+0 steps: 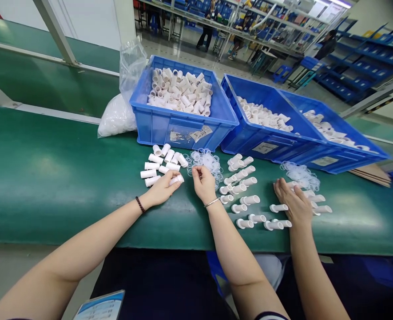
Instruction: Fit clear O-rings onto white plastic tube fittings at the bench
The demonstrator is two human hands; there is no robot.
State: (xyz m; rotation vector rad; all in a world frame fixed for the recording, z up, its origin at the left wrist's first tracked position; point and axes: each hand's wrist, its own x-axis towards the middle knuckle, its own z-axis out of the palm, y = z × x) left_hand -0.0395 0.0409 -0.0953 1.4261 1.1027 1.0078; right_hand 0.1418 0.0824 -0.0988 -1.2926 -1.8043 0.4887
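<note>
My left hand (pixel 163 188), with a dark braided bracelet at the wrist, is closed round a white tube (pixel 176 179) lying sideways at its fingertips. Just beyond it lie several loose white tubes (pixel 150 174). My right hand (pixel 203 181), wearing a silver bangle, has its thumb and fingers pinched at the near left edge of a pile of clear rings (pixel 207 161); what it pinches is too small to make out. To its right stand several white tubes with rings round their lower ends (pixel 239 189).
Three blue bins of white parts (pixel 186 126) (pixel 266 144) (pixel 329 160) line the back of the green table (pixel 66 191). A plastic bag (pixel 116 118) sits left of them. At the right, another person's hand (pixel 294 202) is among tubes, near a second ring pile (pixel 301 176).
</note>
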